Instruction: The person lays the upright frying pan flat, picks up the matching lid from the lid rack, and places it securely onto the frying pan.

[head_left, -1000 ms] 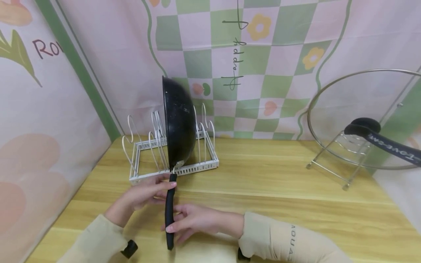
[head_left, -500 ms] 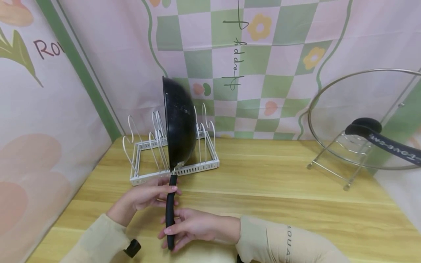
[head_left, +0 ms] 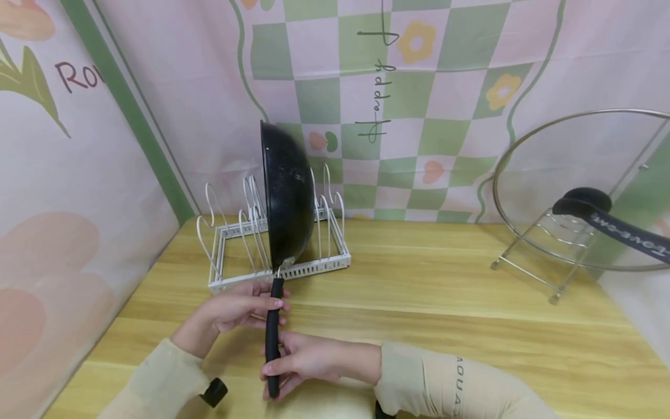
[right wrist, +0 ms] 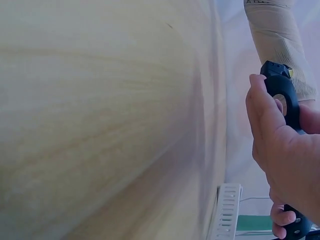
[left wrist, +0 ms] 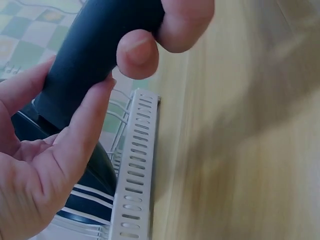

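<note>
A black wok (head_left: 290, 198) stands on its side between the wires of a white rack (head_left: 324, 266), its long black handle (head_left: 271, 337) pointing toward me. My left hand (head_left: 235, 308) holds the handle near the wok, thumb on one side and fingertips showing past the other. Farther down, my right hand (head_left: 314, 358) pinches the handle close to its end. In the left wrist view, thumb and fingers of the left hand (left wrist: 45, 165) lie around the thick handle (left wrist: 95, 45). The right hand (right wrist: 295, 155) partly hides the handle's looped end (right wrist: 283, 95) in the right wrist view.
On the right of the wooden table (head_left: 419, 291), a large glass lid (head_left: 499, 192) with a black knob handle (head_left: 583, 203) leans upright on a wire stand (head_left: 528, 274). A printed cloth (head_left: 392, 105) hangs behind the rack.
Left fingertips have come farther round the handle and now show on its right side. The right hand has shifted very slightly on the handle. The wok stays put in the rack.
</note>
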`<state>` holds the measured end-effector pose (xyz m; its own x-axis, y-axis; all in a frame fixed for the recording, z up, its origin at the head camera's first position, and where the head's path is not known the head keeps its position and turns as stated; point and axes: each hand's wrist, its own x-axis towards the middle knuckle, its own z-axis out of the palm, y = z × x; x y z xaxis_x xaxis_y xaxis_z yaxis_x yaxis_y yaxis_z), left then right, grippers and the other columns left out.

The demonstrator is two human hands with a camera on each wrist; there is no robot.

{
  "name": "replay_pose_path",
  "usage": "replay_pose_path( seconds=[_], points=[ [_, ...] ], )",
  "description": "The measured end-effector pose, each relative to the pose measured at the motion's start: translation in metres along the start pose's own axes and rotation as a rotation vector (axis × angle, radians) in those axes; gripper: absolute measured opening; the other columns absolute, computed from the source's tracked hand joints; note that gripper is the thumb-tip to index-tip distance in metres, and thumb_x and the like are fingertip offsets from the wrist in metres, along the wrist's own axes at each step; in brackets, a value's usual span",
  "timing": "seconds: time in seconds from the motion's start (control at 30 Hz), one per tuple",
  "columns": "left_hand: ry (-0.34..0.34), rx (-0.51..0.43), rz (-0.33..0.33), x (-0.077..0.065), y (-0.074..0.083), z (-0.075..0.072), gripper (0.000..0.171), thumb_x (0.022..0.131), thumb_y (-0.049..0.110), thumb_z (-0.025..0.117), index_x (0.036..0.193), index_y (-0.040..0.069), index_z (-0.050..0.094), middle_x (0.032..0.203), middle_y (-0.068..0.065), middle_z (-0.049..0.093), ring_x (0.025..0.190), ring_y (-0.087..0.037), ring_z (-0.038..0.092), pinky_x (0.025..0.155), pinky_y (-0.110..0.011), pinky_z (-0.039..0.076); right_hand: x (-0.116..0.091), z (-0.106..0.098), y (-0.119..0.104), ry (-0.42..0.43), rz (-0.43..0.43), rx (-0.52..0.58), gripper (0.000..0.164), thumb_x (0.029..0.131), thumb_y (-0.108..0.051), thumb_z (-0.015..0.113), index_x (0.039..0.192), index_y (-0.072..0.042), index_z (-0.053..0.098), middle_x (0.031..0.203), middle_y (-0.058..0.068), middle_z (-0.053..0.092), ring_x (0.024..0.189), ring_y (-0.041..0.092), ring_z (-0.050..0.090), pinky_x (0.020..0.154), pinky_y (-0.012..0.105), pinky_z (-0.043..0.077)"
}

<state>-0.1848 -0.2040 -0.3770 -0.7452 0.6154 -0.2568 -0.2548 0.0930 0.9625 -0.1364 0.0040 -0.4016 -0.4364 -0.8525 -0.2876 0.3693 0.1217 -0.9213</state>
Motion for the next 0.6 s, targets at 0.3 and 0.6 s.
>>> replay_pose_path(
  seconds=[0.3,0.6],
  points=[
    [-0.051,-0.009,0.056,0.0024,0.0021,0.0038,0.023,0.101,0.006,0.057,0.117,-0.008,0.048,0.099,-0.005,0.068,0.096,-0.02,0.069,0.089,-0.038,0.058,0.0015,-0.0036,-0.0023,-0.028,0.015,-0.029,0.028,0.106,0.002,0.049,0.132,0.002,0.037,0.096,0.01,0.063,0.112,0.058,0.059,0.09,0.049,0.057],
    [-0.035,-0.036,0.066,0.004,0.0022,0.0083,0.016,0.101,0.003,0.055,0.113,-0.004,0.047,0.093,-0.004,0.067,0.089,-0.016,0.068,0.083,-0.031,0.058,0.0018,-0.0087,-0.0019,-0.032,0.004,-0.037,0.024,0.105,0.003,0.051,0.126,0.0,0.04,0.096,0.022,0.068,0.108,0.057,0.062,0.088,0.049,0.058]
  ],
)
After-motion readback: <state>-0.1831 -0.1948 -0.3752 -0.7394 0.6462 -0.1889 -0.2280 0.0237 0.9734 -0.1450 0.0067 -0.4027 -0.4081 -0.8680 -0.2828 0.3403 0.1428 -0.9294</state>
